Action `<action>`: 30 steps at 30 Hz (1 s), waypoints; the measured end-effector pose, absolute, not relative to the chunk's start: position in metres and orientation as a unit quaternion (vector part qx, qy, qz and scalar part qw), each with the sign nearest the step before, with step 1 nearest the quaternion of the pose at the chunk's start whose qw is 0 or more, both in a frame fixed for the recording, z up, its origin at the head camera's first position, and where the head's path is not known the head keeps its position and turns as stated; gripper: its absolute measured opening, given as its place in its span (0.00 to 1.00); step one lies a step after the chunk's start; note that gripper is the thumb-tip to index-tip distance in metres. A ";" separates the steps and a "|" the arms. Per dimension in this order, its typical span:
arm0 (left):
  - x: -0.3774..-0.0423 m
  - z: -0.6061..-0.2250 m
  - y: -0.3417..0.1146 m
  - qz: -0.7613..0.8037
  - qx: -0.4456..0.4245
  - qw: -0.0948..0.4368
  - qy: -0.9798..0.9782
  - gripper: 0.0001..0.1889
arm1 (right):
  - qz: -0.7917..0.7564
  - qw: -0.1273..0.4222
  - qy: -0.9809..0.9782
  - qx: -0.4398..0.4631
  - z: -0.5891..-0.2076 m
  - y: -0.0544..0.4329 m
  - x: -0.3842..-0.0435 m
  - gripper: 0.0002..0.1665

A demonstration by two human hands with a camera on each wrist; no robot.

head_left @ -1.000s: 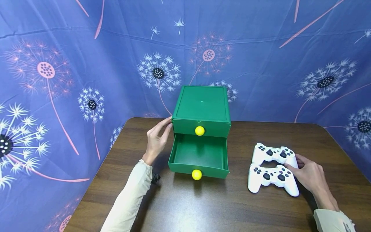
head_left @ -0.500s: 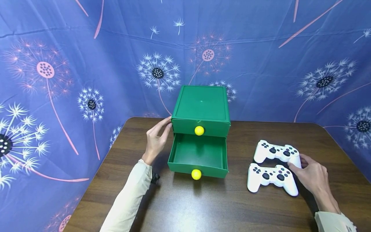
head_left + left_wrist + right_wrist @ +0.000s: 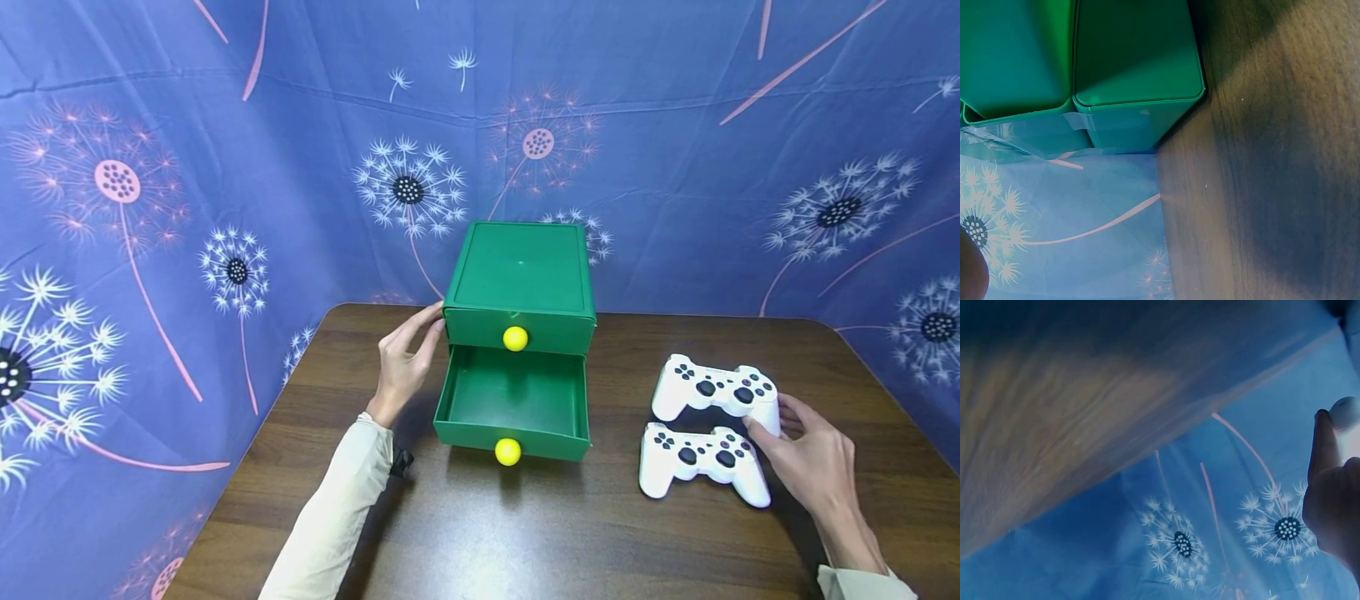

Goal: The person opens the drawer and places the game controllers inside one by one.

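On the right part of the brown table (image 3: 465, 533), well away from its edges, the right hand (image 3: 813, 458) pinches the right grip of the farther white controller (image 3: 716, 389), just behind the nearer white controller (image 3: 703, 458). Both are white with dark buttons and sticks. Beside the green drawer box (image 3: 521, 287), the left hand (image 3: 405, 362) rests with straight fingers on its left side, and the lower drawer (image 3: 513, 404) stands open with nothing inside.

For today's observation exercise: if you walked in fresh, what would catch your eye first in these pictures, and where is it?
The bright green drawer box at the table's back middle, its lower drawer pulled open and empty, with yellow knobs. The left hand rests against the box's left side. To the right lie two white game controllers; the right hand grips the far controller, lifted and tilted above the near one.
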State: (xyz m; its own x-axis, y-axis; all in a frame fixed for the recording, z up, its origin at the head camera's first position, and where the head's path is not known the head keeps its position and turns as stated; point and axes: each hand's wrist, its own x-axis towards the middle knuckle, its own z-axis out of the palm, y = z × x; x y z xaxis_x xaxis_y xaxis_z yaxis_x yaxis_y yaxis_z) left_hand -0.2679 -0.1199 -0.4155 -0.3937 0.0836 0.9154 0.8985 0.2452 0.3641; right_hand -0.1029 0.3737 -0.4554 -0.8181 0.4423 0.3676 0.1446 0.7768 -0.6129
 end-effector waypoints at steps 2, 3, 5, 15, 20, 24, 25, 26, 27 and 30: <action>-0.268 -0.415 -0.120 -0.494 -0.365 0.413 -0.673 0.22 | 0.300 0.267 -0.902 -0.157 -0.454 0.370 -0.100 0.32; -0.268 -0.416 -0.120 -0.493 -0.365 0.413 -0.673 0.22 | 0.301 0.272 -0.901 -0.156 -0.453 0.367 -0.099 0.31; -0.267 -0.416 -0.120 -0.493 -0.365 0.412 -0.674 0.22 | 0.308 0.279 -0.897 -0.151 -0.452 0.363 -0.096 0.31; -0.267 -0.415 -0.118 -0.494 -0.362 0.419 -0.671 0.21 | 0.348 0.317 -0.876 -0.108 -0.440 0.336 -0.086 0.32; -0.267 -0.416 -0.119 -0.496 -0.361 0.414 -0.673 0.20 | 0.361 0.334 -0.866 -0.086 -0.432 0.323 -0.083 0.32; -0.267 -0.417 -0.119 -0.495 -0.360 0.412 -0.675 0.20 | 0.362 0.340 -0.864 -0.082 -0.429 0.313 -0.078 0.32; -0.267 -0.417 -0.119 -0.495 -0.360 0.411 -0.675 0.20 | 0.362 0.341 -0.864 -0.081 -0.428 0.310 -0.077 0.33; -0.267 -0.417 -0.119 -0.496 -0.360 0.411 -0.675 0.20 | 0.365 0.343 -0.862 -0.080 -0.428 0.308 -0.076 0.33; -0.267 -0.417 -0.119 -0.496 -0.361 0.410 -0.675 0.20 | 0.365 0.344 -0.861 -0.080 -0.427 0.306 -0.075 0.33; -0.268 -0.416 -0.119 -0.497 -0.362 0.409 -0.674 0.20 | 0.378 0.347 -0.855 -0.078 -0.426 0.299 -0.073 0.33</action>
